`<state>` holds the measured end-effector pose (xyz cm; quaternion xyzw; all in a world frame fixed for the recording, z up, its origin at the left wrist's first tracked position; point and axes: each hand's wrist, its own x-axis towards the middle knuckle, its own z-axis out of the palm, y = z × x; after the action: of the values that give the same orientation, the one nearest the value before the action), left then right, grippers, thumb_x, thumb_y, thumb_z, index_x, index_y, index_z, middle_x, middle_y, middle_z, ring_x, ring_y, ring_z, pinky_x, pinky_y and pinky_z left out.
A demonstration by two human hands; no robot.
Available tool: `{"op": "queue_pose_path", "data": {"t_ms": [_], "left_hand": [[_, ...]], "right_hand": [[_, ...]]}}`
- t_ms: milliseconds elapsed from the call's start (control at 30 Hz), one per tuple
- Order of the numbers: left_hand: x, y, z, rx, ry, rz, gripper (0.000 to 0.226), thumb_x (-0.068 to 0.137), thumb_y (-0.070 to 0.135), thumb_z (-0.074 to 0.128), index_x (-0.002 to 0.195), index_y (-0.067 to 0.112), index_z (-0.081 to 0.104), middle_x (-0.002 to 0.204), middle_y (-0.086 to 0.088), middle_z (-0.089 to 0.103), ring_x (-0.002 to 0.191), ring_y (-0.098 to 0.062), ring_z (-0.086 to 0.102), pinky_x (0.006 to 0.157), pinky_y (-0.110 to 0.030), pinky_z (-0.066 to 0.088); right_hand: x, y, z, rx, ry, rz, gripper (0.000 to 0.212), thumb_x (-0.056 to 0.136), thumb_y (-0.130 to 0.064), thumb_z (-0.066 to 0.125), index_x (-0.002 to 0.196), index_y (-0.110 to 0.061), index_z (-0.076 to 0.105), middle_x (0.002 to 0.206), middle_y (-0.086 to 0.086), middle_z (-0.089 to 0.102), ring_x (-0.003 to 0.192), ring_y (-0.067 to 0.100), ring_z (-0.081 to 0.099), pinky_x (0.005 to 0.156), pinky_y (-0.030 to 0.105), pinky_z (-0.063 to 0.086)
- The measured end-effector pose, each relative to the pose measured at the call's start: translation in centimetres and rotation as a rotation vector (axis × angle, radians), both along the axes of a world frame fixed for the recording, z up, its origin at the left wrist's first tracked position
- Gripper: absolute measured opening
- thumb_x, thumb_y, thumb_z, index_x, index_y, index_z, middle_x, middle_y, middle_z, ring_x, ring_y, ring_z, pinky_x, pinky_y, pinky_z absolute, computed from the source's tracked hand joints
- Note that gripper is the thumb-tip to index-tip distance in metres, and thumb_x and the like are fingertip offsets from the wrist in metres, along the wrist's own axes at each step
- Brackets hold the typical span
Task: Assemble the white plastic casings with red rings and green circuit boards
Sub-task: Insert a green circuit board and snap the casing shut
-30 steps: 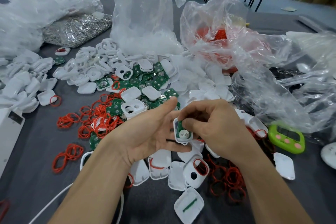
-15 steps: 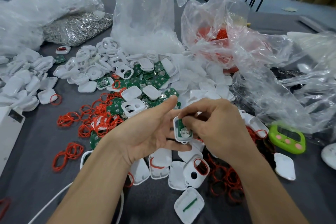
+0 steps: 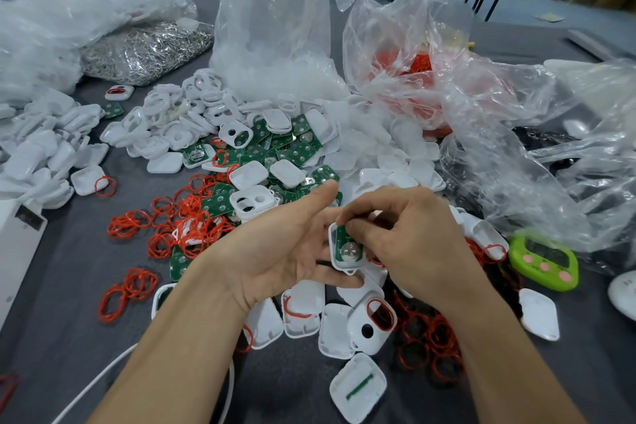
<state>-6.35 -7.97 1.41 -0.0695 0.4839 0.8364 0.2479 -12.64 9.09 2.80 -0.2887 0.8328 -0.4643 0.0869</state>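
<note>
Left hand cradles a white casing on loosely curled fingers; right hand fingertips pinch a green circuit board into it.

light: even, soft | shadows: faint | edges: wide-angle bowed | focus: sharp
</note>
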Motion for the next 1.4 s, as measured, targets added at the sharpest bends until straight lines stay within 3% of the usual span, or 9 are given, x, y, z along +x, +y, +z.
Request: {"op": "queue_pose_path", "data": {"t_ms": [133, 300, 467, 767, 933, 1033, 1233, 1400], "left_hand": [[0.0, 0.0, -0.1, 0.001, -0.004, 0.0, 0.072, 0.098, 0.062, 0.037, 0.136, 0.006, 0.064, 0.111, -0.012, 0.068, 0.098, -0.023, 0.069, 0.094, -0.047, 0.057], [0.0, 0.2, -0.2, -0.006, -0.002, -0.011, 0.073, 0.098, 0.061, 0.037, 0.136, 0.005, 0.063, 0.105, -0.011, 0.071, 0.094, -0.022, 0.069, 0.097, -0.049, 0.056], [0.0, 0.2, -0.2, -0.002, 0.006, -0.02, 0.071, 0.095, 0.061, 0.041, 0.132, 0.005, 0.066, 0.107, -0.012, 0.07, 0.097, -0.024, 0.068, 0.094, -0.048, 0.057], [0.0, 0.1, -0.3, -0.017, 0.015, -0.015, 0.071, 0.098, 0.059, 0.041, 0.135, 0.003, 0.063, 0.101, -0.009, 0.068, 0.094, -0.024, 0.066, 0.093, -0.048, 0.057], [0.0, -0.1, -0.4, -0.001, 0.058, 0.035, 0.044, 0.103, 0.034, 0.053, 0.134, 0.004, 0.063, 0.123, -0.018, 0.068, 0.107, -0.032, 0.068, 0.092, -0.051, 0.059], [-0.1, -0.2, -0.5, 0.018, 0.063, 0.031, 0.044, 0.095, 0.017, 0.052, 0.136, 0.006, 0.06, 0.133, -0.018, 0.067, 0.116, -0.033, 0.067, 0.093, -0.048, 0.059], [-0.4, -0.3, -0.7, -0.044, 0.072, 0.134, 0.04, 0.087, -0.004, 0.054, 0.119, 0.01, 0.075, 0.125, -0.018, 0.071, 0.111, -0.032, 0.072, 0.072, -0.038, 0.063], [-0.4, -0.4, -0.8, -0.056, 0.081, 0.187, 0.042, 0.092, -0.012, 0.049, 0.113, 0.009, 0.078, 0.12, -0.019, 0.073, 0.102, -0.029, 0.075, 0.071, -0.04, 0.065]], "right_hand": [[0.4, 0.0, 0.2, 0.036, 0.056, -0.023, 0.019, 0.083, -0.013, 0.08, 0.083, -0.032, 0.08, 0.081, -0.021, 0.072, 0.072, 0.002, 0.07, 0.062, 0.012, 0.051], [0.6, 0.0, 0.5, 0.019, 0.067, -0.047, 0.018, 0.077, -0.013, 0.086, 0.08, -0.03, 0.081, 0.068, -0.018, 0.073, 0.063, 0.002, 0.07, 0.059, 0.013, 0.052], [0.9, -0.1, 0.8, -0.027, 0.089, -0.04, 0.022, 0.075, -0.005, 0.087, 0.081, -0.026, 0.084, 0.072, -0.019, 0.075, 0.065, -0.002, 0.071, 0.061, 0.011, 0.054], [0.8, -0.2, 0.6, 0.006, 0.134, -0.061, 0.021, 0.071, -0.008, 0.088, 0.077, -0.027, 0.08, 0.067, -0.018, 0.072, 0.064, 0.002, 0.07, 0.059, 0.014, 0.054], [0.2, -0.1, 0.3, -0.129, -0.064, -0.125, 0.015, 0.08, -0.013, 0.084, 0.077, -0.028, 0.08, 0.069, -0.009, 0.075, 0.062, 0.008, 0.072, 0.054, 0.022, 0.058], [-0.9, 0.4, -0.2, -0.196, -0.125, -0.273, 0.02, 0.085, -0.012, 0.076, 0.077, -0.029, 0.08, 0.061, -0.005, 0.071, 0.051, 0.006, 0.064, 0.051, 0.017, 0.05], [-1.5, 0.6, -0.7, -0.202, -0.189, -0.261, 0.024, 0.087, -0.009, 0.074, 0.077, -0.029, 0.08, 0.057, 0.001, 0.068, 0.049, 0.011, 0.06, 0.053, 0.024, 0.055], [-1.6, 0.5, -0.9, -0.213, -0.184, -0.232, 0.022, 0.086, -0.009, 0.074, 0.078, -0.029, 0.08, 0.058, 0.0, 0.069, 0.049, 0.011, 0.061, 0.057, 0.027, 0.055]]}}
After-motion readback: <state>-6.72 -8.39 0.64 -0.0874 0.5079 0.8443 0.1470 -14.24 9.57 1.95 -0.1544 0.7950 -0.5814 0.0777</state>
